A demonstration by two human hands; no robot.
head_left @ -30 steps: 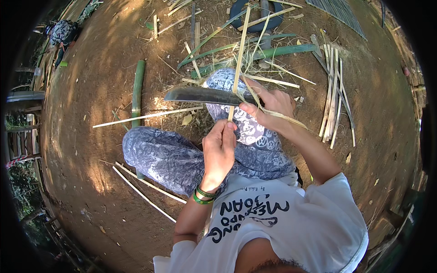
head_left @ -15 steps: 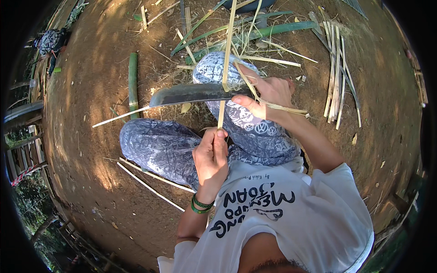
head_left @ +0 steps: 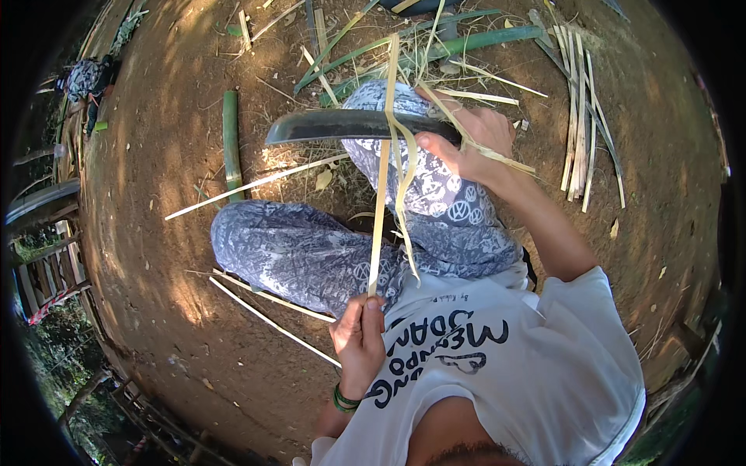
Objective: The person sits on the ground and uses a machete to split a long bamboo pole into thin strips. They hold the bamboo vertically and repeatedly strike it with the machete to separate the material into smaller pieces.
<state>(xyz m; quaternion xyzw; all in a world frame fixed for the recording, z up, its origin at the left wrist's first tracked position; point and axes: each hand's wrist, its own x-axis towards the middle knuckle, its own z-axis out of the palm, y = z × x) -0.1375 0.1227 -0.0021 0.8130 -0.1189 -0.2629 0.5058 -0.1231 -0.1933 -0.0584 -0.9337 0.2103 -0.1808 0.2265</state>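
Note:
My left hand (head_left: pixel 360 335) is closed in a pinch on the near end of a pale bamboo strip (head_left: pixel 381 206), close to my shirt. The strip runs away from me, across my raised right knee and under the dark blade of a machete (head_left: pixel 318 126). My right hand (head_left: pixel 475 136) is wrapped round the machete, its handle hidden in the grip. The blade points left and lies crosswise over the strip. From the blade a thin curled shaving (head_left: pixel 404 190) hangs down toward my lap. Another thin sliver (head_left: pixel 447 113) trails over my right hand.
A green bamboo piece (head_left: pixel 231 144) lies on the dirt left of my knees. Split bamboo strips (head_left: pixel 576 116) lie in a bundle at the right. Green bamboo lengths (head_left: pixel 489 40) and shavings litter the ground ahead. Another long pale strip (head_left: pixel 256 185) lies near my left knee.
My left hand has drawn the bamboo strip back toward my body, so more of it shows on the near side of the blade. A long shaving now hangs from the blade.

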